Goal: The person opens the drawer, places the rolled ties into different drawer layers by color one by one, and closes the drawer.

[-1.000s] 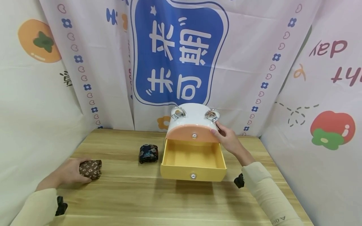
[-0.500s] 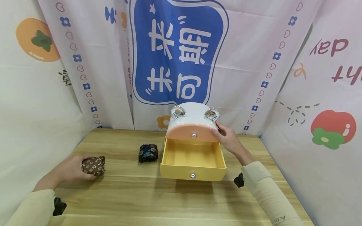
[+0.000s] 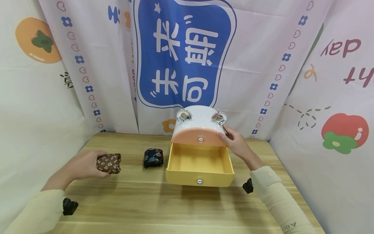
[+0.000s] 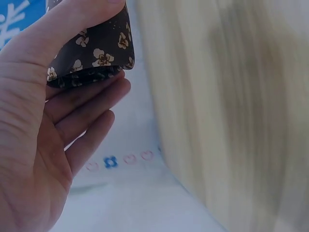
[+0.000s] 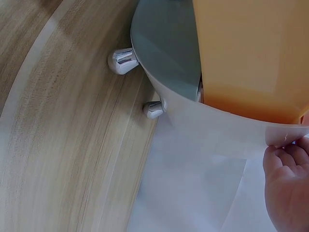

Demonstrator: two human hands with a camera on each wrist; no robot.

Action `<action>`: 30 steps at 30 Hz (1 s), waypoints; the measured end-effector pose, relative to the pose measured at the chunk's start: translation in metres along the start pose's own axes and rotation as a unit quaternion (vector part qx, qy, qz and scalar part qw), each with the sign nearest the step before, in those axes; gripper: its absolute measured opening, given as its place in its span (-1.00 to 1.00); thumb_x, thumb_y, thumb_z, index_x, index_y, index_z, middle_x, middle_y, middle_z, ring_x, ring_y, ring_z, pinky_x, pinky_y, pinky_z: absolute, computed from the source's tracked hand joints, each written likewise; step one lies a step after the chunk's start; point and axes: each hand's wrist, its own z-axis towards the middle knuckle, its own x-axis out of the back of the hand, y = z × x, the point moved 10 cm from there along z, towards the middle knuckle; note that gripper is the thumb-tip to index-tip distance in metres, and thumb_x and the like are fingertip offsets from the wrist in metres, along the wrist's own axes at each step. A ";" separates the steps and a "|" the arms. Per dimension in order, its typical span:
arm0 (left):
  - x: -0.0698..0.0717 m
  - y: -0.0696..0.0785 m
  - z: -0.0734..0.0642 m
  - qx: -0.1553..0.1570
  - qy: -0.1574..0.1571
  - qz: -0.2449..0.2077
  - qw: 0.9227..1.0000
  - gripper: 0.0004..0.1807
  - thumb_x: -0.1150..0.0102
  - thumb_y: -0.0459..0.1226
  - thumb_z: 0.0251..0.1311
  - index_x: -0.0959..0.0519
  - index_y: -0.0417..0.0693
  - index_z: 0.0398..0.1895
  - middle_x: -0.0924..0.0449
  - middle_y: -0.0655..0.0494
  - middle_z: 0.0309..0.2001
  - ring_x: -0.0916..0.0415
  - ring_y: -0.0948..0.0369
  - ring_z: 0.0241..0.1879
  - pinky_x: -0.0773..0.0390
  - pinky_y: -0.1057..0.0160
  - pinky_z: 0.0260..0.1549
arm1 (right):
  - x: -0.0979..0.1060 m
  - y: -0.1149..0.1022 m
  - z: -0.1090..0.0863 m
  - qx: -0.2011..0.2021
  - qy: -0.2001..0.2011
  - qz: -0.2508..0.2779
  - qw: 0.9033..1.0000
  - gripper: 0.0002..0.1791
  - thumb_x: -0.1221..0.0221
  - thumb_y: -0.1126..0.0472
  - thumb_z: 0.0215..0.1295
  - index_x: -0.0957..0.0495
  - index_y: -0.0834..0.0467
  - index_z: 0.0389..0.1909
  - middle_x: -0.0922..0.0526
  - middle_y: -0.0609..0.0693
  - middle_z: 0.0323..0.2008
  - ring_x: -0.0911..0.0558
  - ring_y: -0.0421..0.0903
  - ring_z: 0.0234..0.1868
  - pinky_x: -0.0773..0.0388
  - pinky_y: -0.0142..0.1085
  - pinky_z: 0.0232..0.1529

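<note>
Left hand (image 3: 83,165), pinching brown pouch (image 3: 109,163), left of the pulled-out yellow drawer (image 3: 182,178) (right hand (image 3: 240,147) grips cabinet (image 3: 199,117) edge).

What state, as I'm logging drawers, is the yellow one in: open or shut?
Open: the yellow drawer juts out below the closed peach drawer, its inside showing.

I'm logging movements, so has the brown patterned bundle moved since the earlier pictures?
Yes. Held in the left hand, the brown patterned bundle has moved rightward and forward, closer to the dark floral bundle on the table.
</note>
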 end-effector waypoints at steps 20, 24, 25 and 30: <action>0.045 0.102 0.042 -0.031 -0.015 0.042 0.999 -0.07 -0.60 0.26 -0.24 -0.66 -0.09 0.18 -0.69 0.14 -0.28 -0.51 0.24 -0.42 -0.49 0.26 -0.53 | -0.001 -0.001 0.000 0.005 -0.001 0.002 1.000 -0.07 -0.05 -0.31 0.56 -0.04 0.17 0.68 -0.12 0.21 0.66 -0.32 0.24 0.60 -0.37 0.05 0.51; 0.053 0.119 0.050 -0.044 -0.001 0.046 0.998 -0.16 -0.61 0.22 -0.24 -0.69 -0.03 0.14 -0.72 0.14 -0.25 -0.54 0.24 -0.39 -0.50 0.24 -0.50 | -0.001 0.000 0.001 0.006 0.000 0.003 1.000 -0.08 -0.05 -0.30 0.56 -0.05 0.17 0.67 -0.13 0.21 0.66 -0.32 0.24 0.60 -0.38 0.05 0.50; 0.056 0.124 0.052 -0.050 0.004 0.046 0.998 -0.18 -0.61 0.21 -0.24 -0.70 -0.02 0.12 -0.73 0.15 -0.26 -0.54 0.24 -0.40 -0.51 0.23 -0.50 | 0.000 0.000 0.001 0.007 0.001 0.002 1.000 -0.08 -0.05 -0.30 0.56 -0.05 0.17 0.67 -0.13 0.21 0.66 -0.33 0.24 0.60 -0.38 0.04 0.50; 0.066 0.143 0.062 -0.063 0.016 0.042 0.997 -0.22 -0.61 0.19 -0.23 -0.71 0.00 0.08 -0.73 0.18 -0.29 -0.56 0.25 -0.39 -0.54 0.24 -0.50 | 0.001 0.000 0.001 0.012 0.003 -0.002 1.000 -0.08 -0.05 -0.29 0.57 -0.06 0.19 0.67 -0.15 0.22 0.65 -0.34 0.23 0.59 -0.39 0.03 0.49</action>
